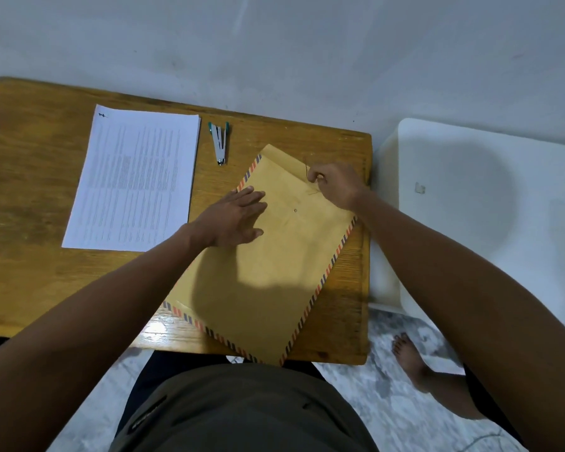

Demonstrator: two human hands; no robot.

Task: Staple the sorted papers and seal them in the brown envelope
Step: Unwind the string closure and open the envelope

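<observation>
A brown envelope (274,262) with a red-and-blue striped border lies tilted on the wooden table (30,177), one corner hanging over the near edge. My left hand (235,218) presses flat on its upper left part with straight fingers. My right hand (335,184) pinches the thin dark closure string at the envelope's flap, near the far right corner. A small round fastener (295,210) shows between the hands. A stack of printed white papers (134,182) lies to the left, clipped at its top left corner. A grey stapler (220,143) with green handles lies beside the stack.
A white plastic container (490,216) stands right of the table, against its edge. A pale wall runs behind the table. My bare foot (408,357) rests on the marbled floor at the lower right.
</observation>
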